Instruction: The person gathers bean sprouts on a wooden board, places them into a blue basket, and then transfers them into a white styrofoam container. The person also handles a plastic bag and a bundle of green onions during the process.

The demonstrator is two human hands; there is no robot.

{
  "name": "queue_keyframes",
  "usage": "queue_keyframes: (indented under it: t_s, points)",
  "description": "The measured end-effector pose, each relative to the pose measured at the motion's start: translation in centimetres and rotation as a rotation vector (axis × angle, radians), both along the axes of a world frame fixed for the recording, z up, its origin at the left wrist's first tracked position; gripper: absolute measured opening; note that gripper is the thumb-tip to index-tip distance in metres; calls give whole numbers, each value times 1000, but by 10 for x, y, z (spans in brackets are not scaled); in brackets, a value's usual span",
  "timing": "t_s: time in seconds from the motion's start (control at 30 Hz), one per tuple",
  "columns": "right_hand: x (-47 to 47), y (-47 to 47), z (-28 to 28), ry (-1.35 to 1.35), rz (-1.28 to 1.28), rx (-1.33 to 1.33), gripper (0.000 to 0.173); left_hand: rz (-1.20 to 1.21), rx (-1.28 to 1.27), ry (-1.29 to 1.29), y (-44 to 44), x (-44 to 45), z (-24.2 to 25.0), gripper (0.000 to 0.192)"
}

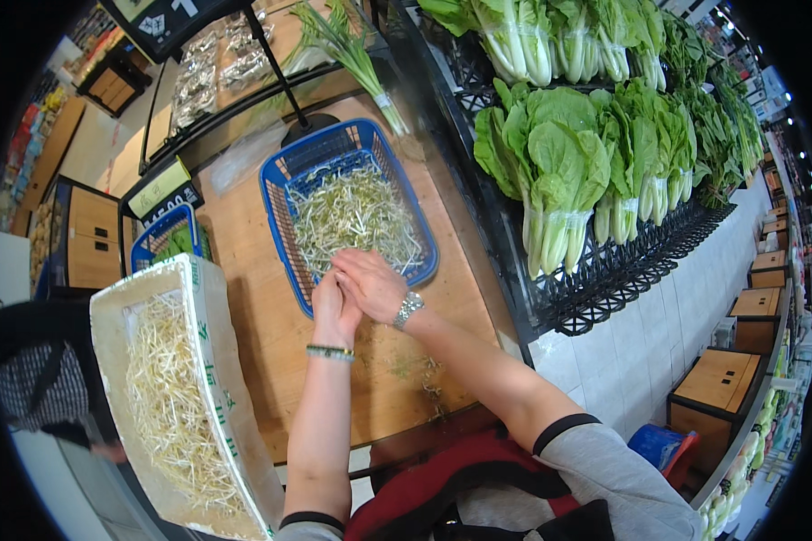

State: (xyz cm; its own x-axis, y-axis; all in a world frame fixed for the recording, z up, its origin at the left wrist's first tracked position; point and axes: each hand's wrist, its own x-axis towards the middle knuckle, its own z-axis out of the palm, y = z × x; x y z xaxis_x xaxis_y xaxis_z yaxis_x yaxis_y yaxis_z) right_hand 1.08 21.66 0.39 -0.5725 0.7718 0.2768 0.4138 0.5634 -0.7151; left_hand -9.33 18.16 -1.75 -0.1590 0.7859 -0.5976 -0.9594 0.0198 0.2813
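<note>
My left hand [335, 306] and my right hand [373, 283] meet above the near rim of a blue plastic basket [425, 233]. The right palm lies against the left fingers, and whatever may be between them is hidden. Inside the basket, in front of my fingertips, is a loose heap of bean sprouts [355, 220] with greenish tops. A beaded bracelet [329, 352] circles my left wrist; a metal watch [408, 310] is on the right one. To the left, a white foam box [211, 351] stands tilted, holding paler, yellowish bean sprouts [176, 412].
Sprout scraps lie on the wooden table [264, 379]. Tied leafy greens [561, 176] stand on a black slatted rack [582, 308] at right. Beyond the basket are tied scallions [372, 78] and a plastic bag [247, 155]. A smaller blue basket [166, 230] and a person [47, 379] are left.
</note>
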Motion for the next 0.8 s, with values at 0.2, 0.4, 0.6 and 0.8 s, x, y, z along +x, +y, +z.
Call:
queue_keyframes:
  t_s: [0.2,0.4,0.6,0.8]
  points:
    - [33,45,-33,-126,-203,240,21,-414,-231,1061,-10,-29,-19,24]
    - [69,80,-59,114,-431,-684,30,-235,-337,1107,-27,-49,-31,35]
    - [130,-17,-16,-260,-419,-680,44,-116,-336,940,-136,2,-4,40]
    - [157,-56,20,-285,-445,-355,31,-308,-216,1012,-178,27,16,56]
